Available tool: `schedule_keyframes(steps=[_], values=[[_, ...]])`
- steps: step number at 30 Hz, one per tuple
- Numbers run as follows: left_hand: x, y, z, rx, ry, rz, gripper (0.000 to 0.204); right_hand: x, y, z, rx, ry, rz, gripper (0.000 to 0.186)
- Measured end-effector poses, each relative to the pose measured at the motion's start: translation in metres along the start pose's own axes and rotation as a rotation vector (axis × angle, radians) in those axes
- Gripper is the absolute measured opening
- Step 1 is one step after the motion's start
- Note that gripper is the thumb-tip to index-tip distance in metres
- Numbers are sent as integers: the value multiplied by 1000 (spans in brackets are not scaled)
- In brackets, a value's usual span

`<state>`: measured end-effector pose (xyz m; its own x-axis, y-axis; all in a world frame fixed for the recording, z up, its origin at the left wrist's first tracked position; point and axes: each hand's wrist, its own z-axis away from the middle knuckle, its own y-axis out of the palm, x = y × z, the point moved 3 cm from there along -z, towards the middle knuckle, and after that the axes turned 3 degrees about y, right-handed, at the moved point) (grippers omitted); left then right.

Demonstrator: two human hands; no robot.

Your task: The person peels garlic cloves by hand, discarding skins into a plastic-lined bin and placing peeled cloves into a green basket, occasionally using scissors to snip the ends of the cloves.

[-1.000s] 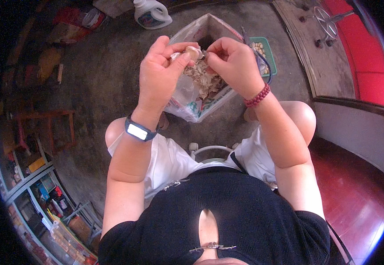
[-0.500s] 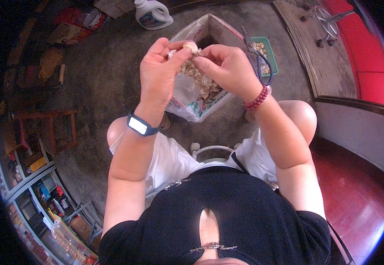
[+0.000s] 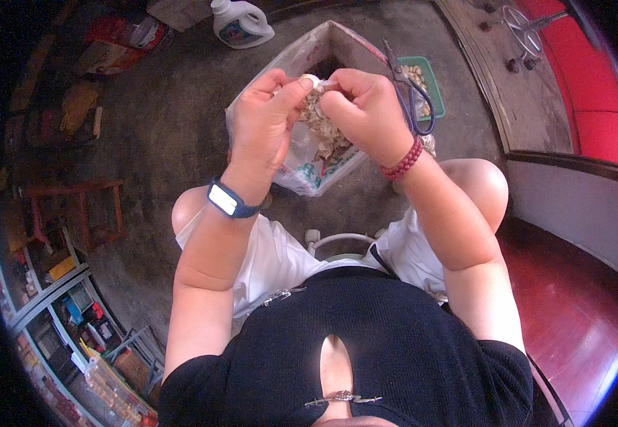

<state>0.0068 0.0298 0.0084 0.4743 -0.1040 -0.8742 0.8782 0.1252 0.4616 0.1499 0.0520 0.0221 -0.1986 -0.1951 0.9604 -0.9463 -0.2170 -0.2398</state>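
Your left hand (image 3: 269,112) is pinching a clove (image 3: 311,80); your right hand (image 3: 367,110) is pinching at its edge, and the box (image 3: 352,50) is standing beneath both.

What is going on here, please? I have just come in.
A seated person holds a pale garlic clove in the left hand, between thumb and fingers. The right hand is curled close beside it; what its fingertips grip is hard to see. Both hands are above a plastic-lined box with papery peelings inside. Scissors and a green tray of pale cloves are to the right.
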Motion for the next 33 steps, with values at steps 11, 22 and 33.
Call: schedule_keyframes(steps=[11, 22, 33], values=[[1, -8, -8, 100, -210, 200, 9, -3, -9, -6, -89, -38, 85, 19], [-3, -19, -10, 41, -231, 331, 12, -16, -6, -11, -49, -61, 72, 24], [3, -24, -12, 36, -208, 262, 11, 8, -1, -7, -44, -316, 228, 15]])
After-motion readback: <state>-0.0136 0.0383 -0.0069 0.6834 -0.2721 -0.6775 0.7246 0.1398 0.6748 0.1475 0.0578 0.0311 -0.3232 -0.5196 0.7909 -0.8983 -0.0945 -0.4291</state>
